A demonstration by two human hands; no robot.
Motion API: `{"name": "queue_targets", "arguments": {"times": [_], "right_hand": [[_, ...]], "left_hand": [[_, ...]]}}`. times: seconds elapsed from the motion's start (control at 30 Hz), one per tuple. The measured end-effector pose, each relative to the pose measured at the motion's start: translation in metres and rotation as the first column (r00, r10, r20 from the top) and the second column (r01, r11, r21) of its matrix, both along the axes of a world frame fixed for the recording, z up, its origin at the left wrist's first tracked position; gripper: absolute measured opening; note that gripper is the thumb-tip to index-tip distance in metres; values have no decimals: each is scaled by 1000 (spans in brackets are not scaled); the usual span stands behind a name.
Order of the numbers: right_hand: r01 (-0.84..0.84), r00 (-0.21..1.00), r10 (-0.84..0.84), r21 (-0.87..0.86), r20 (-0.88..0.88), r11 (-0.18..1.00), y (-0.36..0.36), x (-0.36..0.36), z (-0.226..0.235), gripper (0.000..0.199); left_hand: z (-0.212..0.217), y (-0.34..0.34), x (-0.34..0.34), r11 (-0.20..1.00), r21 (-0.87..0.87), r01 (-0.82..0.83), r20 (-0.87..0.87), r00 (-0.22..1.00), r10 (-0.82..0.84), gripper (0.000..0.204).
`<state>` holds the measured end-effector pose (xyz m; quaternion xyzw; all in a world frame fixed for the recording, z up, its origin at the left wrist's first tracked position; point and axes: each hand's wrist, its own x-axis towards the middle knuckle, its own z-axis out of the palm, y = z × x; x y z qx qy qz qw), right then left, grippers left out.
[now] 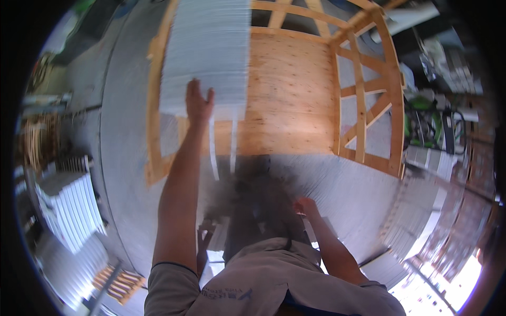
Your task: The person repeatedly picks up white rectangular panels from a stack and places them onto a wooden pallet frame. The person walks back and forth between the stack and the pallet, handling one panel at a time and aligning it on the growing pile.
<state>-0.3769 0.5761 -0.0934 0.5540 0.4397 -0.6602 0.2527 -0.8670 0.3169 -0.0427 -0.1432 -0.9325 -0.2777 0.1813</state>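
- Grey concrete floor [124,158] spreads around the work, with a rack of upright pale slabs [74,210] at left and a green-and-black machine [424,121] at right.
- An open crate of yellowish timber slats [361,116] stands ahead, with a brown plywood panel [295,89] inside.
- Along the crate's left side lies a pale grey, finely lined rectangular block [205,58]; two narrow white strips [213,147] hang from its near end (seemingly unfastened).
- Left hand [198,107]: fingers extended, thumb spread, over the block's near end; contact is unclear.
- Right hand [304,206]: low beside the body, fingers curled; whether it holds anything, I cannot tell.
- Progress, as judged: block placed at left, plywood uncovered beside it, strips apparently not yet secured.
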Motion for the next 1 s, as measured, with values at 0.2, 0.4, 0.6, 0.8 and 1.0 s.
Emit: {"name": "queue_targets", "arguments": {"times": [0.2, 0.4, 0.6, 0.8, 1.0], "right_hand": [[-197, 977, 185, 121, 105, 973, 10, 47, 18, 27], [-447, 895, 445, 90, 39, 890, 0, 1, 25, 31], [-793, 602, 794, 56, -86, 607, -33, -98, 19, 33], [-945, 307, 909, 20, -283, 326, -86, -182, 29, 25], [-998, 57, 979, 27, -197, 63, -85, -206, 23, 20]], "left_hand": [[-30, -92, 278, 977, 18, -210, 688, 712, 141, 32], [-19, -177, 559, 891, -218, -399, 877, 320, 358, 23], [4, -179, 709, 445, -401, -800, 827, -107, 553, 33], [-7, -43, 769, 258, -353, -899, 812, -158, 561, 32], [12, 113, 772, 117, -279, -953, 931, -239, 275, 28]]}}
